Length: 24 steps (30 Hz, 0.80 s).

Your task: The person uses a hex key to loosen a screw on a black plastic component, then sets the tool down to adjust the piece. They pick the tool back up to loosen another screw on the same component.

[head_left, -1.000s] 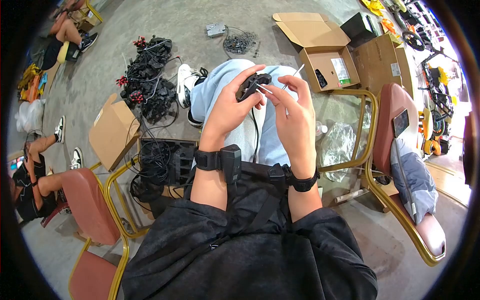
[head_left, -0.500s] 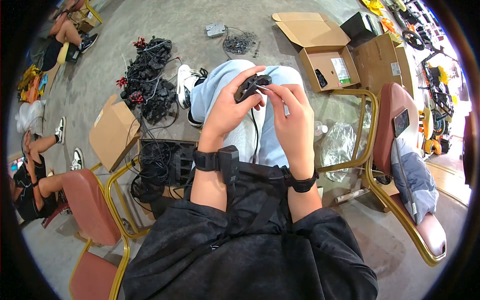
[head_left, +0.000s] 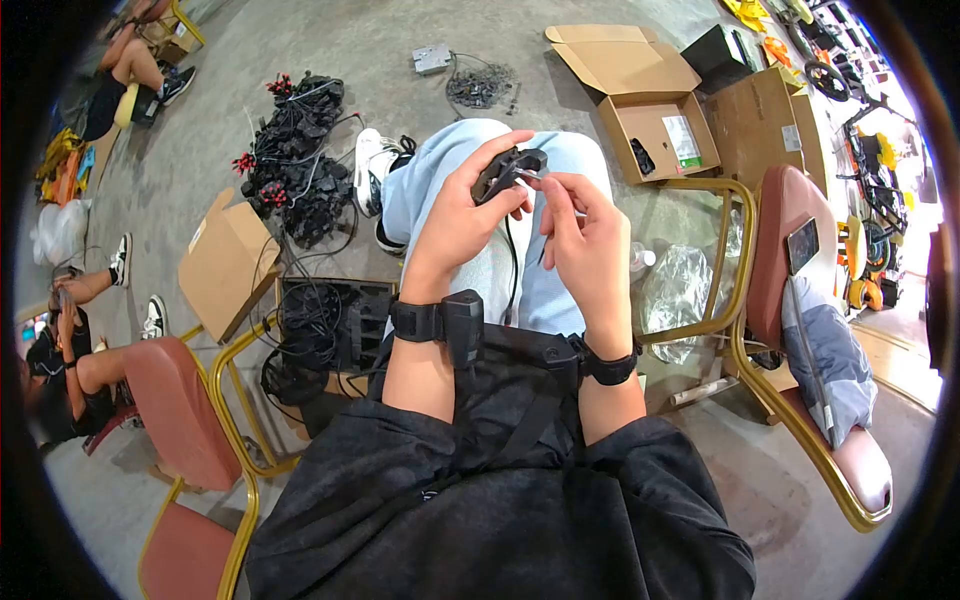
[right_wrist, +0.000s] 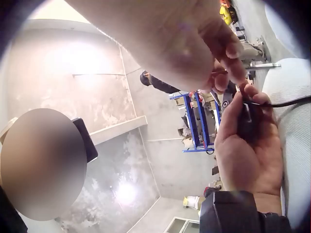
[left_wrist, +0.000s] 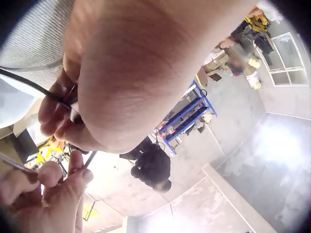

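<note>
Above the lap, my left hand (head_left: pixel 455 228) grips a small black plastic housing (head_left: pixel 498 176) between thumb and fingers. A black cable (head_left: pixel 513 270) hangs from it; the right wrist view shows this cable (right_wrist: pixel 291 103) running off to the side. My right hand (head_left: pixel 590 235) pinches a thin metal tool, its fingertips close against the housing's right end. The tool's silver shaft (right_wrist: pixel 264 65) shows beyond the fingers in the right wrist view. In the left wrist view a silver length of the tool (left_wrist: pixel 17 164) crosses the right fingers. Its exact kind I cannot tell.
On the floor ahead lie a heap of black parts with red-tipped wires (head_left: pixel 300 160) and a pile of small dark pieces (head_left: pixel 483 87). An open cardboard box (head_left: pixel 660 135) stands ahead right. A box of black cables (head_left: pixel 335 320) sits at left, between chairs (head_left: pixel 180 410) (head_left: pixel 785 250).
The right fingers have shifted and curled in more at the housing, and the tool has turned in them. The left hand keeps its hold on the housing nearly in place.
</note>
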Motion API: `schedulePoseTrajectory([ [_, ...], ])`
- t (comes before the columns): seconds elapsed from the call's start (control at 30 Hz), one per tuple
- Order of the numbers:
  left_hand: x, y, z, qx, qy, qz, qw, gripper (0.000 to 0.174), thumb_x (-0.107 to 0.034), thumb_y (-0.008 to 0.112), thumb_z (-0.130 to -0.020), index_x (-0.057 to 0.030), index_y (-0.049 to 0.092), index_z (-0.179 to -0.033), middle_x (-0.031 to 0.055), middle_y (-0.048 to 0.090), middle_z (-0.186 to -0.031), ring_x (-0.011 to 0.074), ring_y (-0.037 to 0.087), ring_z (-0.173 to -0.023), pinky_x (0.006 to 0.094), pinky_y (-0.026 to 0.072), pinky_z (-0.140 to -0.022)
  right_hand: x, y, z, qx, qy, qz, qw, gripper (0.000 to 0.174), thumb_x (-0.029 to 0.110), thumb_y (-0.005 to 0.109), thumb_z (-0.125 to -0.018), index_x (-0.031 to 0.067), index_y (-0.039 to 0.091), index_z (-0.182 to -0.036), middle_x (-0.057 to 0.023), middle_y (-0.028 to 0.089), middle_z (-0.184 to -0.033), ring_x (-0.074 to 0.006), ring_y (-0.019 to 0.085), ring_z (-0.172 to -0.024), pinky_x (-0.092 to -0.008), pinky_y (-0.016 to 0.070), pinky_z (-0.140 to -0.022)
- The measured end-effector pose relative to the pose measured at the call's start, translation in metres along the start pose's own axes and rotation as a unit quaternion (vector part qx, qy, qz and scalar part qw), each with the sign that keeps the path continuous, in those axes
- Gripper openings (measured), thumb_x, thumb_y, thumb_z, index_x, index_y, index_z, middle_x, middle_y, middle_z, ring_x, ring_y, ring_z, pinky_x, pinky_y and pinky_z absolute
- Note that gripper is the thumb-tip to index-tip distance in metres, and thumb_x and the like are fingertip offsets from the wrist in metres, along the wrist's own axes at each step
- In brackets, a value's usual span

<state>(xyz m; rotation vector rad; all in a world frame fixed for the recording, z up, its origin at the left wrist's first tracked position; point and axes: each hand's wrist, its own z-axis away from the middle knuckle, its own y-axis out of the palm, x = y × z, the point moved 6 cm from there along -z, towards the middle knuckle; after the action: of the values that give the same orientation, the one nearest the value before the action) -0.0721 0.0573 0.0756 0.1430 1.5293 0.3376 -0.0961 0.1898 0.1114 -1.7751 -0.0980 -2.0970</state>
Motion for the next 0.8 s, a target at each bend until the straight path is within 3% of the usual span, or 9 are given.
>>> schedulePoseTrajectory([
  [0.13,-0.001,-0.003,0.000,-0.013,0.006,0.005,1.000,0.051,0.004,0.059,-0.086,-0.0071,0.053,-0.135,0.0036,0.064,-0.091,0.0093,0.060,-0.075,0.0242,0.0499,-0.068,-0.001,0.001,-0.002,-0.032,-0.094,0.053,0.994,0.013,0.012,0.061,-0.095,0.0024,0.067,-0.100,-0.0072,0.058,-0.068,-0.0152,0.058,-0.057,-0.0295,0.0456,-0.054],
  [0.2,-0.002,-0.003,0.000,-0.010,0.013,0.002,1.000,0.050,0.004,0.059,-0.086,-0.0069,0.053,-0.135,0.0035,0.063,-0.090,0.0093,0.060,-0.075,0.0242,0.0498,-0.067,0.015,0.001,0.002,-0.072,-0.271,0.177,0.943,0.012,0.009,0.064,-0.091,0.0031,0.068,-0.101,-0.0096,0.060,-0.081,-0.0213,0.061,-0.069,-0.0322,0.0485,-0.063],
  [0.4,0.000,-0.003,0.000,-0.016,0.000,0.001,1.000,0.050,0.005,0.059,-0.085,-0.0060,0.054,-0.133,0.0032,0.062,-0.089,0.0090,0.059,-0.074,0.0239,0.0493,-0.066,0.016,0.001,0.004,-0.069,-0.302,0.236,0.921,0.016,0.005,0.067,-0.086,0.0029,0.070,-0.102,-0.0132,0.059,-0.096,-0.0267,0.061,-0.080,-0.0349,0.0492,-0.070],
  [0.53,0.000,-0.005,0.000,-0.016,0.001,0.000,1.000,0.050,0.007,0.059,-0.085,-0.0050,0.054,-0.133,0.0053,0.064,-0.099,0.0106,0.060,-0.077,0.0245,0.0495,-0.069,0.019,0.003,0.005,-0.090,-0.333,0.237,0.908,0.013,0.006,0.066,-0.087,0.0035,0.070,-0.100,-0.0133,0.060,-0.089,-0.0276,0.061,-0.076,-0.0350,0.0484,-0.067],
  [0.6,-0.001,-0.003,0.000,-0.012,0.001,-0.003,1.000,0.050,0.007,0.059,-0.085,-0.0049,0.054,-0.133,0.0051,0.063,-0.099,0.0106,0.059,-0.077,0.0244,0.0494,-0.069,0.014,0.002,0.000,-0.051,-0.203,0.159,0.965,0.011,0.009,0.062,-0.092,0.0018,0.069,-0.097,-0.0081,0.060,-0.075,-0.0201,0.061,-0.067,-0.0318,0.0465,-0.057],
  [0.63,0.000,-0.002,0.001,-0.022,0.003,-0.018,1.000,0.050,0.007,0.058,-0.086,-0.0048,0.054,-0.134,0.0050,0.063,-0.099,0.0107,0.059,-0.077,0.0243,0.0493,-0.069,0.017,0.000,0.000,-0.055,-0.206,0.156,0.964,0.011,0.009,0.062,-0.092,0.0018,0.069,-0.097,-0.0081,0.060,-0.075,-0.0201,0.061,-0.067,-0.0318,0.0465,-0.057],
  [0.7,-0.003,-0.002,0.001,-0.030,-0.012,-0.022,0.999,0.050,0.006,0.058,-0.086,-0.0049,0.053,-0.134,0.0050,0.063,-0.100,0.0111,0.059,-0.078,0.0243,0.0490,-0.070,-0.013,0.005,-0.008,0.058,0.095,-0.075,0.991,0.017,0.013,0.057,-0.097,-0.0002,0.068,-0.096,-0.0015,0.056,-0.063,-0.0108,0.057,-0.056,-0.0282,0.0426,-0.048],
  [0.73,-0.004,-0.002,0.002,-0.035,-0.014,-0.018,0.999,0.050,0.006,0.059,-0.086,-0.0048,0.053,-0.134,0.0052,0.063,-0.100,0.0112,0.059,-0.078,0.0243,0.0490,-0.070,-0.015,0.005,-0.010,0.076,0.069,-0.087,0.991,0.021,0.015,0.054,-0.099,-0.0018,0.067,-0.099,0.0015,0.057,-0.062,-0.0052,0.053,-0.051,-0.0241,0.0407,-0.045],
  [0.8,-0.003,-0.004,0.000,-0.045,-0.011,0.003,0.999,0.051,0.005,0.059,-0.084,-0.0041,0.053,-0.133,0.0057,0.063,-0.099,0.0116,0.059,-0.076,0.0247,0.0490,-0.068,-0.012,0.008,-0.011,0.046,0.008,-0.064,0.997,0.020,0.014,0.055,-0.099,-0.0014,0.068,-0.101,0.0008,0.058,-0.064,-0.0057,0.053,-0.052,-0.0236,0.0414,-0.047],
])
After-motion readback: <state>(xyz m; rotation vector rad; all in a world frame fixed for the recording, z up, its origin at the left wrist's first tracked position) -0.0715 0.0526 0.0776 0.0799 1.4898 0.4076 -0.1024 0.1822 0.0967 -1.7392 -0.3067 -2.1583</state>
